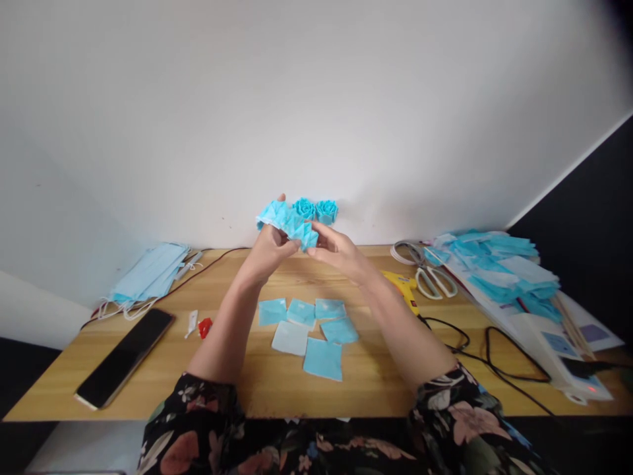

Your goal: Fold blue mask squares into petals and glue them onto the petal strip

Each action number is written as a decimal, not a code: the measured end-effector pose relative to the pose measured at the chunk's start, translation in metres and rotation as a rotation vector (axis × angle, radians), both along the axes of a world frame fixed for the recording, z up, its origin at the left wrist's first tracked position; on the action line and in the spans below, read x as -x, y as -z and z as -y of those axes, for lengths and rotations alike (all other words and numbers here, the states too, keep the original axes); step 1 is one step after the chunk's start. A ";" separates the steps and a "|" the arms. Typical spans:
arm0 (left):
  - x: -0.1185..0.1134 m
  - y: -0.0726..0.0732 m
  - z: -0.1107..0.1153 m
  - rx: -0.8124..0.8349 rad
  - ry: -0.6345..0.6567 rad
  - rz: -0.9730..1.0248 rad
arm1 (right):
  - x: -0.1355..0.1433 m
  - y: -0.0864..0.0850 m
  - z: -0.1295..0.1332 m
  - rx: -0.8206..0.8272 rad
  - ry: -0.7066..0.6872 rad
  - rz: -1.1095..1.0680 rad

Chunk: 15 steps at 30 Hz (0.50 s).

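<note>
strip [285, 218] of folded blue cloth held up above the table [366, 373], in front of two blue roses [305, 209]; wrapped by the left hand [273, 251], fingers largely hidden behind, and pinched at its right end between thumb and fingers of the right hand [339, 251]. looks partway along: roses formed, strip pleated but not coiled, six squares [322, 359] flat, unpleated below. slants lengthwise from upper left down to lower right, peaks mostly upward.

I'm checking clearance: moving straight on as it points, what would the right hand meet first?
The folded blue strip it is touching; beyond that, probably the left hand, though depth is unclear.
</note>
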State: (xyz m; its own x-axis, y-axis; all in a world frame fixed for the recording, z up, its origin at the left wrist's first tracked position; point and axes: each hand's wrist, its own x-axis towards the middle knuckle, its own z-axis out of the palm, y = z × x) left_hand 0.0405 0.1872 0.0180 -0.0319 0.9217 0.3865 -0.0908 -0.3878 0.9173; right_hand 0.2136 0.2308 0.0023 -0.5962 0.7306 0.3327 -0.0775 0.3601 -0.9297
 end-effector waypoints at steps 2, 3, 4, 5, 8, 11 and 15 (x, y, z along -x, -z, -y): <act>0.005 -0.003 0.002 -0.022 -0.024 0.005 | -0.006 -0.005 0.003 -0.014 0.021 -0.026; 0.008 -0.006 0.003 -0.037 -0.043 0.001 | -0.010 -0.008 0.005 -0.020 0.040 -0.046; 0.011 -0.008 0.005 -0.053 -0.064 -0.008 | -0.012 -0.012 0.007 -0.028 0.066 -0.061; 0.014 -0.011 0.006 -0.067 -0.086 -0.015 | -0.015 -0.016 0.009 -0.036 0.096 -0.069; 0.021 -0.019 0.012 -0.107 -0.129 -0.001 | -0.017 -0.023 0.016 -0.059 0.183 -0.077; 0.025 -0.025 0.017 -0.130 -0.148 0.048 | -0.014 -0.011 0.020 -0.063 0.197 -0.055; 0.021 -0.028 0.019 -0.113 -0.158 0.046 | -0.015 0.043 0.018 -0.120 0.058 0.238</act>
State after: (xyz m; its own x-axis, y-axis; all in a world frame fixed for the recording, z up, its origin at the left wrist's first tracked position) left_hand 0.0191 0.1678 0.0463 -0.1932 0.8546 0.4821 -0.0617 -0.5010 0.8633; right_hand 0.2290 0.2132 -0.0403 -0.6263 0.7297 0.2745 0.1621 0.4663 -0.8696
